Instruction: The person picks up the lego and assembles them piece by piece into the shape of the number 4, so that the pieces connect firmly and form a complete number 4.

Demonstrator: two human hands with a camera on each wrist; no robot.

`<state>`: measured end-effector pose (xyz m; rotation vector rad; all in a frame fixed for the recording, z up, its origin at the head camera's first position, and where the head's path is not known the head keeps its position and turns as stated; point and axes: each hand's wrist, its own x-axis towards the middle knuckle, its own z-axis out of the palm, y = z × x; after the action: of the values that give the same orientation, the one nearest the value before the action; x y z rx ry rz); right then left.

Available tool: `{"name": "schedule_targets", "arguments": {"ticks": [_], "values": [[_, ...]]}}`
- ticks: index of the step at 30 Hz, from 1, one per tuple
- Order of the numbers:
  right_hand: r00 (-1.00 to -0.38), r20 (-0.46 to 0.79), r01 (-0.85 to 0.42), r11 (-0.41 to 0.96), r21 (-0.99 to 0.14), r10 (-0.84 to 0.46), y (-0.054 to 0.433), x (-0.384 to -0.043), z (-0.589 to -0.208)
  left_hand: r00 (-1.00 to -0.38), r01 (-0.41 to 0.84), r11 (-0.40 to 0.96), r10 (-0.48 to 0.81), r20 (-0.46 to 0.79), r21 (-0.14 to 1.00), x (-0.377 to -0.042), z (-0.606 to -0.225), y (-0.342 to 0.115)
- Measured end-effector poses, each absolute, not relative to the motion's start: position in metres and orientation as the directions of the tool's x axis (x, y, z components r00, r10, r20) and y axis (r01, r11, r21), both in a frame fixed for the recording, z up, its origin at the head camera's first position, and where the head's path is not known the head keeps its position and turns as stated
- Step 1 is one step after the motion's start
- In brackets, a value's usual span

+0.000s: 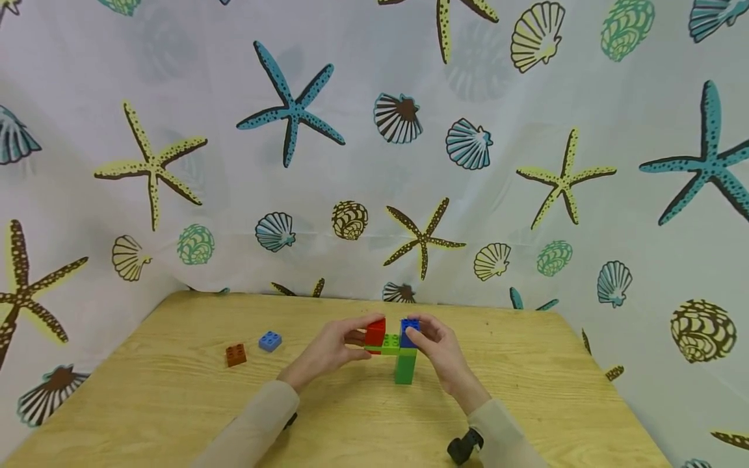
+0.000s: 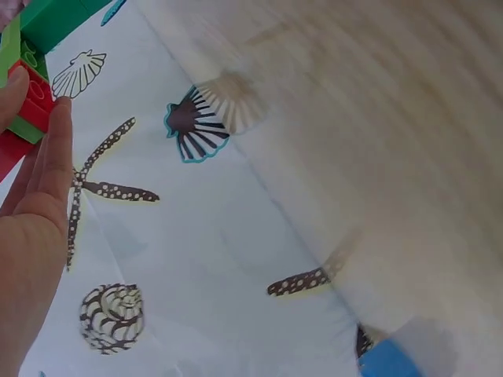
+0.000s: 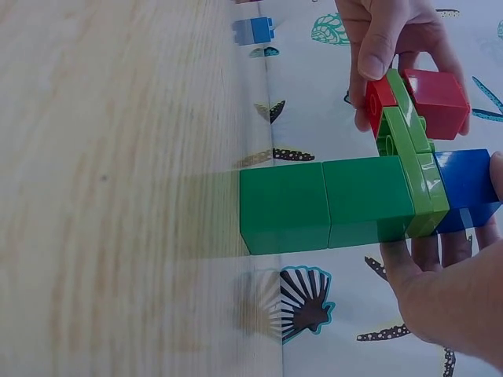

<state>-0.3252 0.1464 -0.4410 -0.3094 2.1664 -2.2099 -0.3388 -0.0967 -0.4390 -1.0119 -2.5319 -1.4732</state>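
Note:
On the table stands a tower of two stacked green bricks [image 3: 287, 208], topped by a long light green brick [image 1: 391, 343] that juts out to the left. A red brick [image 1: 375, 331] sits on top of its left end, and another red brick [image 3: 379, 102] is attached underneath. My left hand [image 1: 330, 348] grips the red bricks from the left, thumb low and fingers around them. At the right end, above the tower, sits a blue brick [image 3: 469, 177], pinched between thumb and fingers of my right hand [image 1: 443, 354].
Left of the tower, a brown-orange brick [image 1: 236, 355] and a loose blue brick [image 1: 270, 341] lie on the wooden table [image 1: 193, 403]. A white curtain [image 1: 363, 169] with starfish and shells hangs behind the table and along its sides.

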Motion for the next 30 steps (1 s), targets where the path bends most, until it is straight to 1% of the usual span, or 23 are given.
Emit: {"name": "schedule_targets", "arguments": {"ticks": [5, 11, 17, 20, 26, 30], "values": [[-0.980, 0.115, -0.111, -0.036, -0.993, -0.163, 0.1460, -0.3269, -0.4391, -0.815, 0.516, 0.317, 0.467, 0.343, 0.795, -0.3381, -0.4368, -0.0967], [-0.978, 0.117, -0.116, -0.021, -0.993, -0.172, 0.1472, -0.3304, -0.4351, -0.823, 0.505, 0.325, 0.461, 0.332, 0.800, -0.3409, -0.4310, -0.0956], [-0.978, 0.115, -0.116, -0.006, -0.993, -0.175, 0.1474, -0.3302, -0.4347, -0.830, 0.511, 0.350, 0.439, 0.345, 0.785, -0.3427, -0.4343, -0.0946], [-0.981, 0.105, -0.106, -0.008, -0.994, -0.164, 0.1470, -0.3288, -0.4361, -0.836, 0.497, 0.358, 0.441, 0.325, 0.791, -0.3420, -0.4360, -0.0945], [-0.981, 0.100, -0.101, -0.002, -0.995, -0.166, 0.1468, -0.3267, -0.4402, -0.859, 0.418, 0.341, 0.451, 0.244, 0.842, -0.3398, -0.4378, -0.0954], [-0.980, 0.111, -0.110, -0.019, -0.994, -0.165, 0.1467, -0.3274, -0.4410, -0.880, 0.343, 0.284, 0.431, 0.201, 0.895, -0.3415, -0.4363, -0.0936]]}}
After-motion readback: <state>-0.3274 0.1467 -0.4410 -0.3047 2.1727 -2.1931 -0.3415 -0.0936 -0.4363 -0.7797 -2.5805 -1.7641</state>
